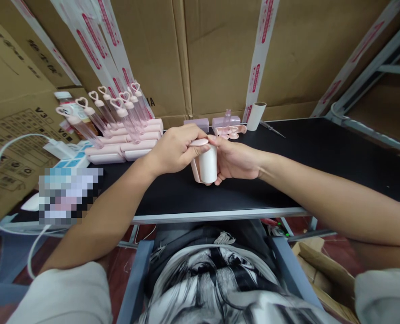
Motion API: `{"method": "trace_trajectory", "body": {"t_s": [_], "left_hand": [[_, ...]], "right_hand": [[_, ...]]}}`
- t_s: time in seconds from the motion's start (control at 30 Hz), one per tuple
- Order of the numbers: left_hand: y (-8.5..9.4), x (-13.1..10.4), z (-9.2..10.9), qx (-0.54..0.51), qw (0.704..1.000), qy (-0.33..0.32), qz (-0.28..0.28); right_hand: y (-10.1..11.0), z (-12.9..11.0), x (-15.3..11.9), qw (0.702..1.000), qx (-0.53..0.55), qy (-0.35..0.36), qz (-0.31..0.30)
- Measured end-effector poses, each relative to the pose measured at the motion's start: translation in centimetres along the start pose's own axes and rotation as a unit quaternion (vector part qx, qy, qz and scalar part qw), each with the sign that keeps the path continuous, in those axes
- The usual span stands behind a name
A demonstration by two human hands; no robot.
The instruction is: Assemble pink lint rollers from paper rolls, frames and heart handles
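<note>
In front of my body I hold a pink plastic holder [195,170] with a white roll [208,166] standing upright in it, just above the black tabletop. My left hand [176,146] grips it from the upper left, its fingers and thumb closed about the pink rounded top [199,142]. My right hand [235,157] closes round the far right side, its thumb near the top and some fingertips showing under the bottom edge. Part of the holder is hidden behind the roll and my fingers.
At left stand several pink pieces [142,147] with clear, heart-topped tubes [100,110]. Behind my hands lie purple blocks [195,124], pink parts [231,131], another white roll [255,118] and a thin pointed tool [274,129]. A power strip [69,164] and bottle [69,105] are left; cardboard [216,58] walls the back.
</note>
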State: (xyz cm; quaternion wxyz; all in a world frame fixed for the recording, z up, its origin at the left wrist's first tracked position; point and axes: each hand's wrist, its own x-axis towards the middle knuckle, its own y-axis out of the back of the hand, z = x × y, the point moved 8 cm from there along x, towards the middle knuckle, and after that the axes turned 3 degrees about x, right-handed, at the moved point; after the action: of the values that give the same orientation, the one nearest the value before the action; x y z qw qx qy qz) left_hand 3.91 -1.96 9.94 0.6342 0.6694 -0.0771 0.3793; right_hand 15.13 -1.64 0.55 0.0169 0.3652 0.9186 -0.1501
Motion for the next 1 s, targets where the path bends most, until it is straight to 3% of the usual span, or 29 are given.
{"method": "trace_trajectory", "body": {"t_s": [0.17, 0.37, 0.57, 1.0], "left_hand": [[0.5, 0.1, -0.3, -0.017, 0.999, 0.034, 0.001], [0.6, 0.2, -1.2, -0.108, 0.991, 0.073, -0.006], [-0.1, 0.3, -2.2, -0.188, 0.976, 0.103, -0.023], [-1.5, 0.3, -2.4, -0.239, 0.961, 0.127, -0.059]], "right_hand": [[-0.5, 0.2, -0.1, 1.000, -0.003, -0.002, -0.018], [-0.3, 0.2, -0.3, 0.999, -0.024, 0.012, 0.017], [-0.3, 0.3, -0.2, 0.997, -0.067, 0.029, 0.021], [0.0, 0.9, 0.0, 0.993, -0.105, 0.039, 0.025]]}}
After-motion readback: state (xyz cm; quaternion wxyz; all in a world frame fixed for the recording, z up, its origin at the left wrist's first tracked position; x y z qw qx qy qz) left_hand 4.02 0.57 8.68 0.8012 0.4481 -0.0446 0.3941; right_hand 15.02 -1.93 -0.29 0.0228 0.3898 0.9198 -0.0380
